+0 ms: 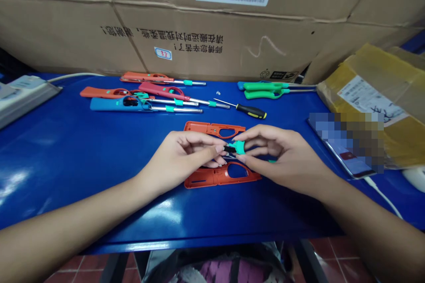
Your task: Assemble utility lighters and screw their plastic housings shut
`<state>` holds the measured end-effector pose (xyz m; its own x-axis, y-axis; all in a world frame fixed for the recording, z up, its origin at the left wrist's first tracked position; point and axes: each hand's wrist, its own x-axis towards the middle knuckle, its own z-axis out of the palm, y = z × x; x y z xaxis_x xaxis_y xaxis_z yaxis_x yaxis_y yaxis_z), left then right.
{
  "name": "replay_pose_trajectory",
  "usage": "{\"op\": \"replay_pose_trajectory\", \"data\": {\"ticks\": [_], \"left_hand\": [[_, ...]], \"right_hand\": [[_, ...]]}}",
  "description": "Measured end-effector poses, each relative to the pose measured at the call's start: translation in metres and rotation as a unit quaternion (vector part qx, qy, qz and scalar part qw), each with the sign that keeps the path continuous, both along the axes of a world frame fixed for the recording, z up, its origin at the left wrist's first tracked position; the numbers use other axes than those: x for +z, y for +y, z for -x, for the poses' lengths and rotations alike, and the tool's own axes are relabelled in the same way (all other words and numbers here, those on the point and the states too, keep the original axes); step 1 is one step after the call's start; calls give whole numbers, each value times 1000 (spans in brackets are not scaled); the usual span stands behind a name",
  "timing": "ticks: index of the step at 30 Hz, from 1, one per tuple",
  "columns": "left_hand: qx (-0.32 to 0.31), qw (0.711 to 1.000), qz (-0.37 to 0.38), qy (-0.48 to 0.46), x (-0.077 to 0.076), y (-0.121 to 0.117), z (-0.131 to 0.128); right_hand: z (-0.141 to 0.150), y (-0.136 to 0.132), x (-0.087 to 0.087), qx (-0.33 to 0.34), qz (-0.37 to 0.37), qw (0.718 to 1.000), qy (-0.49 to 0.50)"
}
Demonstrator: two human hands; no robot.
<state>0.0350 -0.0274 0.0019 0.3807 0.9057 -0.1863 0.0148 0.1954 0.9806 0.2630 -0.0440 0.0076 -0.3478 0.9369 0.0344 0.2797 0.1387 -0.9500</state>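
Note:
Between my hands, a small black part (229,149) meets a turquoise-green plastic piece (239,146), perhaps a lighter's trigger. The fingertips of my left hand (186,154) are closed on the black part. My right hand (282,154) pinches the green piece between thumb and fingers. Behind my fingers lies one orange lighter shell half (199,128), and nearer me the other orange shell half (215,176), both on the blue table (133,212). My hands partly cover them. Whether the black and green parts are joined is not clear.
Several long-nosed lighters (119,104) lie at the back left, beside a black-and-yellow screwdriver (251,110). Green lighters (265,89) lie at the back right. A phone (345,146) and a taped parcel (372,93) stand right; a power strip (26,93) left. A large carton (83,31) borders the back.

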Motion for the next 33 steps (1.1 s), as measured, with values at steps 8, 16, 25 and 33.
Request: {"op": "replay_pose_trajectory", "data": {"ticks": [8, 16, 25, 33], "left_hand": [[50, 997, -40, 37, 2, -2, 1], [59, 996, -53, 38, 2, -3, 1], [35, 998, -47, -3, 4, -5, -1], [23, 998, -54, 7, 5, -5, -1]], "right_hand": [[-6, 0, 5, 7, -57, 995, -88], [-4, -2, 5, 27, -55, 995, -85], [0, -2, 4, 37, -72, 991, -104], [2, -4, 5, 14, -140, 985, -103]]}}
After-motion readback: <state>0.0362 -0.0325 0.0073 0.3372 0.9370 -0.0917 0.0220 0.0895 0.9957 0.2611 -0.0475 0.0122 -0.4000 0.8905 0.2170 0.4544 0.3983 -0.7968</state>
